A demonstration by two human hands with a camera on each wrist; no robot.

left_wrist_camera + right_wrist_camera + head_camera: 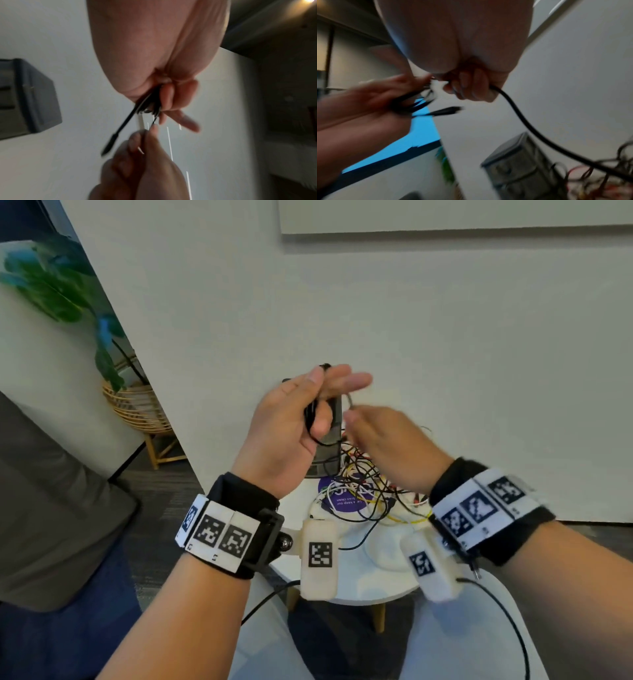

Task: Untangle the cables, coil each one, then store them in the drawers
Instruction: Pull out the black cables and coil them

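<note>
Left hand (pixel 291 419): raised above the surface, palm turned inward; thumb and curled lower fingers clamped on a bundle of coiled thin black cable (pixel 311 414); index and middle fingers extended toward the wall.
Coiled thin black cable: held in the left palm; in the left wrist view, loops (pixel 150 102) gathered under the fingers, one free end with a black plug (pixel 109 144) hanging loose below.
Right hand (pixel 383 446): just beside the left hand, fingers curled; in the right wrist view (pixel 471 86), closed around the running length of the same black cable (pixel 522 119).
Cable run: trailing from the right hand down to the tangle on the surface.
Tangle of thin black, white, yellow and red cables (pixel 370 494): lying on the surface, in front of the drawer unit and over a round purple sticker (pixel 342 501).
Small grey plastic drawer unit (pixel 327 453): upright at the far edge of the surface, against the white wall, partly hidden by the hands; drawer state cannot be told.
Round white surface (pixel 373 587): below both wrists.
Green potted plant in a woven basket stand (pixel 137 409): on the floor to the left, well apart from the surface.
</note>
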